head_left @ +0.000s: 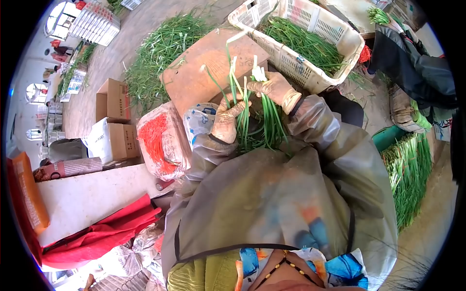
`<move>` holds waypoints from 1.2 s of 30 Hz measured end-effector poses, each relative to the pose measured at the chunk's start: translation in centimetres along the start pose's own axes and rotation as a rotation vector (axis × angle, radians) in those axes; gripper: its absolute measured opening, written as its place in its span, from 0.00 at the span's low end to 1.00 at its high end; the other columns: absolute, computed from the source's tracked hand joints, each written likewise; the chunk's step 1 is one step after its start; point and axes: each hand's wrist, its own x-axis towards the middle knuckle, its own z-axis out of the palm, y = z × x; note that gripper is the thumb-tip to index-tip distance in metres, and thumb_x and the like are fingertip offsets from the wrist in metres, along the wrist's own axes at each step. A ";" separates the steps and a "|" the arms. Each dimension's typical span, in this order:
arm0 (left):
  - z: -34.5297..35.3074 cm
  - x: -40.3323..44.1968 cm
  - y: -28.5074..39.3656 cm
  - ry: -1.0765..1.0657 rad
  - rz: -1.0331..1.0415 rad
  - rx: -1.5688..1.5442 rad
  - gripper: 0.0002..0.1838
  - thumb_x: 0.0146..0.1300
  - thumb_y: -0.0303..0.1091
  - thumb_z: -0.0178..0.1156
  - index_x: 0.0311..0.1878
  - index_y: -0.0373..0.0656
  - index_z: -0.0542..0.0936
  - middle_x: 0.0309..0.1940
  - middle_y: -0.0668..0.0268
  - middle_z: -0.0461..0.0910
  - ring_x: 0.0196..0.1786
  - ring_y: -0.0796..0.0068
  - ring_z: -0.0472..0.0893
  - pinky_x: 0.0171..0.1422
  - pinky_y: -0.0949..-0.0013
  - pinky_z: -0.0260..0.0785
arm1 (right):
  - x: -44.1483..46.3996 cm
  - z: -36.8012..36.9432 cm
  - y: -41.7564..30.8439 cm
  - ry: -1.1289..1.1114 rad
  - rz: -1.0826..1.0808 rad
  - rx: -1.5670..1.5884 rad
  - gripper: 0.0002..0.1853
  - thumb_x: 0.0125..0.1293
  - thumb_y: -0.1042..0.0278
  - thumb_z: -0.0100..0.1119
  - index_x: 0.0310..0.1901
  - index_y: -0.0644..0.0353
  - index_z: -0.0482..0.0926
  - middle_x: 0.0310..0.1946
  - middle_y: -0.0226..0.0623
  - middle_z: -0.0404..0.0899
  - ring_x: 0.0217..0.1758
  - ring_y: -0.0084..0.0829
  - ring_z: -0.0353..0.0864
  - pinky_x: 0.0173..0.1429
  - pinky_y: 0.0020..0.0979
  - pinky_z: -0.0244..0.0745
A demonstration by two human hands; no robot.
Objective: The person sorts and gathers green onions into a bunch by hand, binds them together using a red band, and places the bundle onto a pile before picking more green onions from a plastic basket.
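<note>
My gloved left hand [226, 120] is closed around a few long chives [233, 77], their pale ends pointing up and away from me. Beside it, my gloved right hand [277, 90] grips a bunch of chives [273, 125] near the white stem ends, and the green leaves hang down toward my lap. The two hands are close together over my apron [272, 194], with some stalks crossing between them. Just beyond them lies a brown board [204, 68] with a few stray leaves on it.
A white plastic crate [310, 77] holding chives stands at the upper right. Loose chives [160, 48] are heaped on the floor beyond the board. Red ties [155, 140] lie on a box at left, near cardboard boxes [121, 140]. Bundled chives [407, 174] stand at right, near another person [412, 68].
</note>
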 end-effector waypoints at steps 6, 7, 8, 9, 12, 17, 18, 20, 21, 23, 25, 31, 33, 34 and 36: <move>-1.8 1.1 -1.2 0.129 0.184 0.034 0.11 0.53 0.19 0.60 0.39 0.42 0.76 0.33 0.70 0.78 0.34 0.79 0.74 0.43 0.76 0.67 | -0.4 -3.2 1.8 0.321 -0.157 -0.099 0.21 0.54 0.60 0.64 0.45 0.65 0.74 0.32 0.35 0.79 0.31 0.27 0.76 0.38 0.27 0.71; -1.8 1.2 -1.3 0.170 0.201 0.079 0.12 0.52 0.18 0.61 0.40 0.42 0.76 0.32 0.70 0.77 0.33 0.80 0.73 0.41 0.76 0.67 | -1.1 -2.4 0.3 0.281 -0.106 -0.080 0.21 0.54 0.59 0.64 0.45 0.65 0.75 0.33 0.37 0.79 0.33 0.30 0.77 0.40 0.28 0.71; -1.5 1.2 -1.1 0.170 0.198 0.079 0.12 0.52 0.18 0.61 0.40 0.42 0.76 0.32 0.70 0.77 0.33 0.80 0.73 0.41 0.76 0.67 | -1.5 -1.4 -0.7 0.244 -0.051 -0.059 0.21 0.54 0.58 0.64 0.45 0.64 0.75 0.34 0.39 0.79 0.35 0.33 0.78 0.41 0.29 0.71; -1.2 0.9 -0.8 0.145 0.136 0.045 0.12 0.53 0.20 0.61 0.41 0.41 0.76 0.33 0.70 0.77 0.35 0.80 0.74 0.43 0.76 0.66 | -1.4 -0.6 0.5 0.218 -0.178 -0.213 0.19 0.55 0.57 0.63 0.43 0.61 0.76 0.35 0.42 0.80 0.36 0.37 0.78 0.43 0.32 0.71; -0.6 1.1 -1.2 0.093 0.126 0.063 0.15 0.53 0.21 0.61 0.45 0.40 0.75 0.35 0.70 0.78 0.36 0.80 0.74 0.42 0.76 0.65 | -1.0 1.2 -0.7 -0.064 -0.057 -0.439 0.17 0.54 0.57 0.62 0.40 0.60 0.77 0.29 0.40 0.80 0.33 0.38 0.78 0.40 0.34 0.70; -1.8 0.9 -0.4 0.002 -0.055 0.071 0.17 0.50 0.18 0.63 0.44 0.39 0.74 0.33 0.66 0.78 0.31 0.79 0.75 0.37 0.76 0.68 | 0.0 -0.5 -1.0 -0.285 0.074 -0.206 0.11 0.52 0.65 0.63 0.33 0.64 0.79 0.23 0.32 0.77 0.26 0.24 0.74 0.31 0.26 0.68; -2.2 0.7 -0.2 0.005 -0.056 0.071 0.17 0.50 0.18 0.63 0.44 0.39 0.74 0.33 0.66 0.78 0.31 0.79 0.75 0.37 0.76 0.68 | -0.4 -0.9 -2.0 -0.294 0.109 -0.034 0.10 0.50 0.68 0.65 0.33 0.64 0.79 0.25 0.30 0.78 0.25 0.21 0.73 0.31 0.23 0.68; -2.7 0.5 0.0 -0.022 -0.086 0.130 0.20 0.50 0.19 0.64 0.48 0.39 0.74 0.33 0.68 0.77 0.30 0.79 0.74 0.36 0.76 0.67 | -1.7 -1.8 -4.6 -0.213 0.116 0.227 0.10 0.50 0.70 0.65 0.34 0.64 0.79 0.26 0.29 0.78 0.24 0.19 0.71 0.32 0.21 0.67; -2.6 0.3 0.2 -0.004 -0.098 0.129 0.21 0.50 0.19 0.63 0.49 0.39 0.74 0.32 0.70 0.76 0.30 0.80 0.73 0.37 0.77 0.66 | -1.7 -2.6 -4.5 -0.168 0.062 0.271 0.11 0.51 0.70 0.65 0.35 0.64 0.79 0.26 0.30 0.79 0.24 0.19 0.71 0.32 0.21 0.67; -2.3 0.1 0.7 0.003 -0.112 0.109 0.20 0.51 0.19 0.63 0.49 0.39 0.75 0.32 0.71 0.77 0.31 0.80 0.73 0.37 0.77 0.66 | -0.4 -4.0 -3.3 -0.110 -0.135 0.193 0.13 0.52 0.68 0.65 0.39 0.63 0.79 0.30 0.31 0.80 0.26 0.20 0.72 0.33 0.21 0.68; -2.6 0.5 0.6 0.028 -0.165 0.099 0.17 0.52 0.19 0.62 0.47 0.40 0.76 0.34 0.72 0.77 0.33 0.81 0.73 0.40 0.78 0.65 | 0.3 -4.2 -0.6 0.180 -0.156 -0.341 0.16 0.54 0.61 0.63 0.41 0.63 0.78 0.33 0.38 0.80 0.31 0.28 0.77 0.37 0.27 0.71; 0.1 0.6 0.2 -0.047 -0.023 0.039 0.14 0.53 0.22 0.61 0.44 0.39 0.77 0.37 0.70 0.78 0.38 0.78 0.75 0.45 0.75 0.65 | -1.5 1.6 -0.3 -0.024 -0.050 -0.291 0.17 0.55 0.56 0.62 0.40 0.60 0.78 0.31 0.42 0.80 0.35 0.38 0.78 0.43 0.34 0.70; -0.2 0.6 -0.1 -0.029 0.003 0.048 0.14 0.53 0.22 0.61 0.45 0.39 0.77 0.38 0.68 0.79 0.39 0.77 0.75 0.46 0.75 0.65 | -0.7 1.6 0.7 -0.040 -0.158 -0.240 0.17 0.55 0.56 0.62 0.40 0.60 0.78 0.31 0.43 0.80 0.36 0.41 0.77 0.43 0.36 0.70; 0.2 0.4 0.6 -0.018 -0.028 -0.004 0.14 0.54 0.22 0.60 0.45 0.39 0.76 0.39 0.67 0.79 0.40 0.77 0.75 0.47 0.74 0.66 | -0.8 1.6 0.3 -0.045 -0.158 -0.236 0.17 0.55 0.56 0.62 0.40 0.60 0.78 0.31 0.43 0.80 0.36 0.41 0.77 0.43 0.36 0.70; -0.2 0.4 0.6 -0.008 -0.058 -0.056 0.13 0.55 0.23 0.60 0.46 0.38 0.76 0.39 0.66 0.79 0.42 0.76 0.75 0.48 0.73 0.66 | -1.1 1.4 -1.0 -0.084 -0.177 -0.455 0.16 0.55 0.56 0.61 0.40 0.58 0.78 0.33 0.44 0.80 0.38 0.45 0.77 0.44 0.36 0.69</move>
